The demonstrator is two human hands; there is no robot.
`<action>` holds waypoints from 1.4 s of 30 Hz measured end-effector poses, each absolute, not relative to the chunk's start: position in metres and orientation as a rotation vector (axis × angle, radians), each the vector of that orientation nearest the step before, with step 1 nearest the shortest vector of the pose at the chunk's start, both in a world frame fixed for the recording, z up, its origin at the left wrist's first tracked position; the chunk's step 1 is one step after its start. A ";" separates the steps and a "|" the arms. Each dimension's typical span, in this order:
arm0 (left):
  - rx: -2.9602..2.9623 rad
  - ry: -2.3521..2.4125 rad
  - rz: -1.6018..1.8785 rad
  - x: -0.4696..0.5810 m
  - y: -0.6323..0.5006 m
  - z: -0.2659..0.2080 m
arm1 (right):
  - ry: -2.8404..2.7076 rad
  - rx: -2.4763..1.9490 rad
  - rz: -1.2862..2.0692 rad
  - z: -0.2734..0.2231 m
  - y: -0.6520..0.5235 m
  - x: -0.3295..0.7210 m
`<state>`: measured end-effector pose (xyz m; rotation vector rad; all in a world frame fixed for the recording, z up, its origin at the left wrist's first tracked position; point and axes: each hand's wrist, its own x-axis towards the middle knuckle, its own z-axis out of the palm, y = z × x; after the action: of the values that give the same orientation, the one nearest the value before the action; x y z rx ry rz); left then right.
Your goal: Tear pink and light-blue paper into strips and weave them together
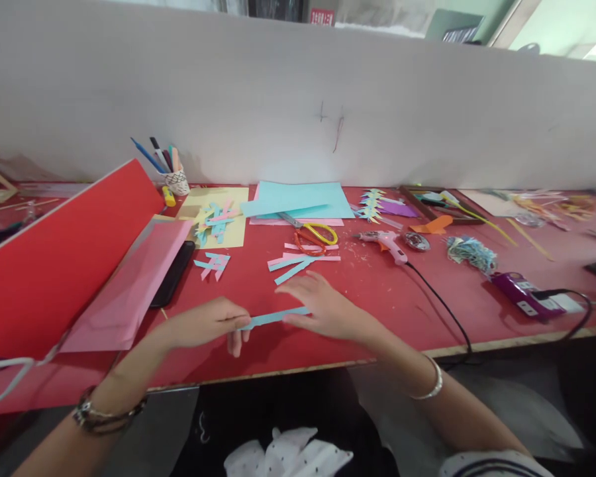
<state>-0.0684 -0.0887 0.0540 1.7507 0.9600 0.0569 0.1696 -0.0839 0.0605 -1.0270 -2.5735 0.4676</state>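
My left hand [217, 322] pinches the left end of a light blue paper strip [271, 318] between thumb and fingers, just above the red tabletop. At the strip's other end is my right hand [322, 305], open, with its thumb apart from the stretched fingers. The thumb tip overlaps the strip's lower edge; I cannot tell whether it presses on it. Loose pink and blue paper strips [293, 268] lie just beyond my right hand. Against them rest scissors [310, 237] with red and yellow handles, their blades partly under blue paper sheets [302, 199].
Right of the scissors lies a pink glue gun [385, 244], its black cord running over the table's front edge. A purple power strip [524, 295] sits farther right. On the left are pink sheets [129, 285], a red board [74, 258], a black phone [173, 275] and a pen cup [177, 180].
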 end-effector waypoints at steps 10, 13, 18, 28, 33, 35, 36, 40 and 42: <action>2.058 1.239 0.089 -0.060 -0.097 0.062 | -2.641 -1.055 0.879 0.045 -0.080 0.143; 2.271 1.322 0.088 -0.042 -0.101 0.059 | -2.603 -1.090 0.918 0.045 -0.080 0.138; 2.553 1.366 -0.004 -0.027 -0.102 0.048 | -2.442 -1.042 1.135 0.046 -0.080 0.140; 2.775 1.310 0.197 -0.063 -0.101 0.029 | -2.325 -1.120 1.118 0.053 -0.076 0.172; 2.577 1.654 0.071 -0.103 -0.096 0.027 | -2.238 -1.313 0.914 0.055 -0.069 0.215; 2.506 1.795 0.084 -0.104 -0.095 0.030 | -2.271 -1.354 0.822 0.056 -0.069 0.220; 2.469 1.812 0.152 -0.100 -0.095 0.033 | -2.337 -1.322 0.811 0.056 -0.070 0.218; 2.501 1.475 0.563 -0.054 -0.096 0.045 | -2.572 -1.125 0.791 0.059 -0.073 0.190; 2.553 1.253 0.503 -0.031 -0.094 0.048 | -2.594 -1.074 0.729 0.061 -0.075 0.176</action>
<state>-0.0309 -0.0937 0.0477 2.5528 1.2527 0.5031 0.1763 -0.0747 0.0607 -1.0744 -2.5938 0.7294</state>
